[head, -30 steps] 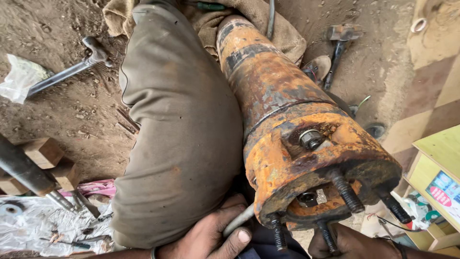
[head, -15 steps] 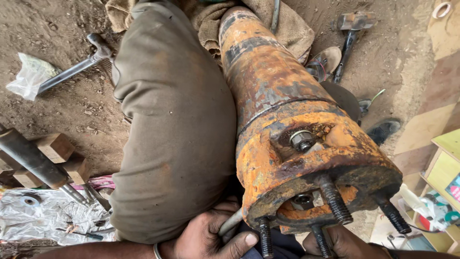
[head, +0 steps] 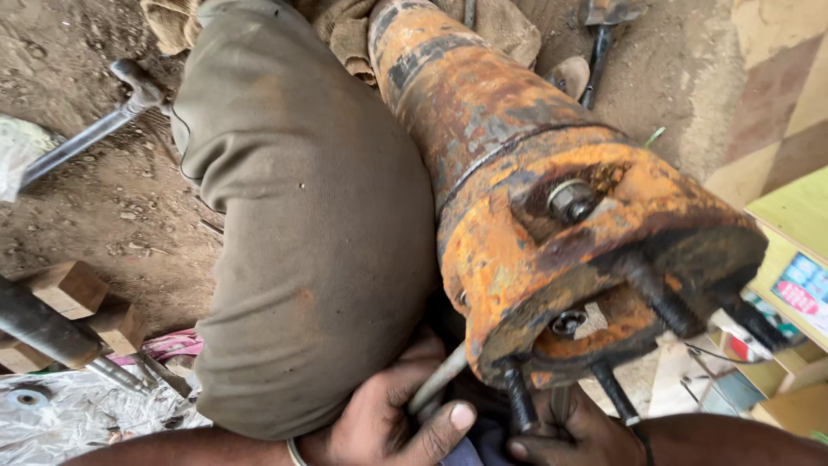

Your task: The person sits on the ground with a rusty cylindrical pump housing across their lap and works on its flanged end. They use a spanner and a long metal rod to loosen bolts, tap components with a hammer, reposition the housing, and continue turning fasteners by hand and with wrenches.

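A big rusty orange cylinder (head: 535, 198) with a flanged end and several dark threaded studs (head: 664, 302) lies across my lap, next to my bent leg in olive trousers (head: 310, 224). My left hand (head: 388, 418) is under the flange, fingers closed around a grey metal rod (head: 438, 387) that runs up against the flange's lower edge. My right hand (head: 573, 427) is beneath the flange too, holding the lower end of a thin dark stud (head: 614, 390). A bolt head (head: 571, 200) sits in a recess on the cylinder's side.
Dirt ground lies to the left, with a long metal wrench (head: 86, 134), wooden blocks (head: 73, 298) and a dark pipe (head: 43, 332). A hammer (head: 599, 34) lies at the top right. Sacking (head: 345, 26) sits under the cylinder's far end. A yellow-green box (head: 798, 224) is at the right.
The view has moved in closer to the flange end. Both hands have stayed under the flange, the left still on the rod.
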